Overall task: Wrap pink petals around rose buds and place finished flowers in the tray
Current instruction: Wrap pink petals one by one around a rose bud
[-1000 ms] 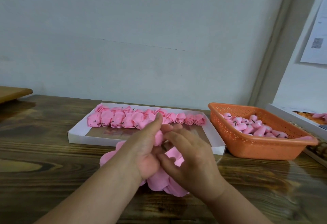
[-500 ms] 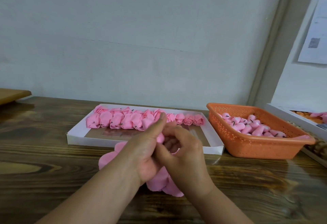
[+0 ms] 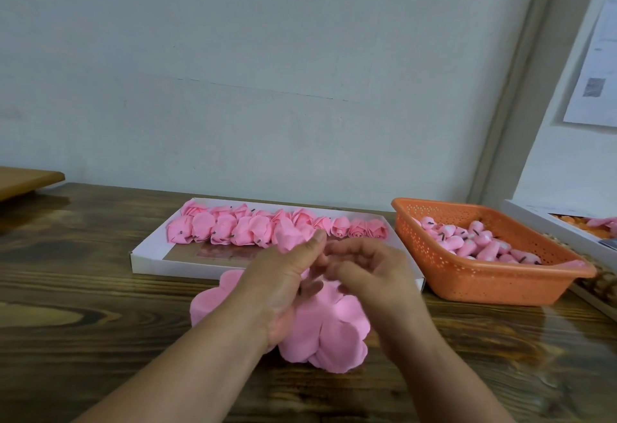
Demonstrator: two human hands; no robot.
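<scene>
My left hand grips a partly wrapped pink rose, its petals showing above my thumb. My right hand is right beside it with curled fingers. It is blurred, so whether it pinches the rose is unclear. Under both hands a pile of loose pink petals lies on the wooden table. Behind them stands the white tray, with a row of finished pink flowers along its far side.
An orange perforated basket at the right holds several pink rose buds. Another white box sits at the far right edge. A wooden board lies at the far left. The wall is close behind the tray.
Both hands have lifted a little toward the tray. The rose now sticks out above my left thumb, and my right hand has loosened and drawn slightly to the right.
</scene>
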